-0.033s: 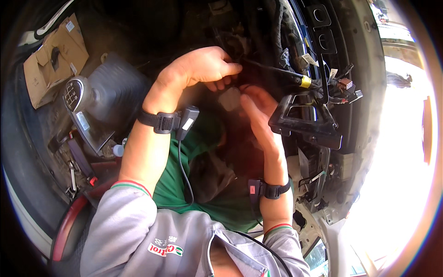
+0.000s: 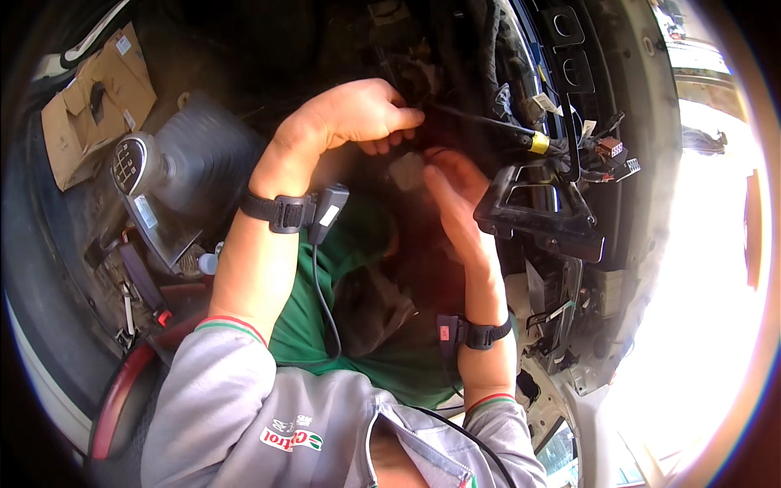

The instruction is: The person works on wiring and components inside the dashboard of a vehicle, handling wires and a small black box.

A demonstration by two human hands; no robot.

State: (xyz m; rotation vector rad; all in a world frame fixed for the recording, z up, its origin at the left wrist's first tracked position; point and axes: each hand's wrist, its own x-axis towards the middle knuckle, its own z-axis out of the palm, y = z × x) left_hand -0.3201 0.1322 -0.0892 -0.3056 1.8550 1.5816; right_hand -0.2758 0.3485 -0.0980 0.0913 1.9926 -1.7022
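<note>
My left hand (image 2: 358,118) is raised in the dark space under the dashboard, its fingers curled and its thumb pressed toward them. Whatever lies in that pinch is hidden. Close to its fingertips, a thin dark cable (image 2: 480,119) runs right to a yellow-taped wire bundle (image 2: 538,143). My right hand (image 2: 458,185) is lower and to the right, its thumb and fingers closed at the edge of a blurred pale grey block-shaped piece (image 2: 407,172). That piece sits just below the left fingers; its exact kind cannot be made out.
A black bracket (image 2: 541,213) stands right beside my right hand, with loose wire connectors (image 2: 610,148) above it. Leftward are a gear lever (image 2: 130,165) with its dark boot and a torn cardboard piece (image 2: 102,106). A red-edged seat (image 2: 122,398) is at lower left.
My left hand and wrist have shifted very slightly up and left. The pale grey piece has moved up a little; my right hand is almost still.
</note>
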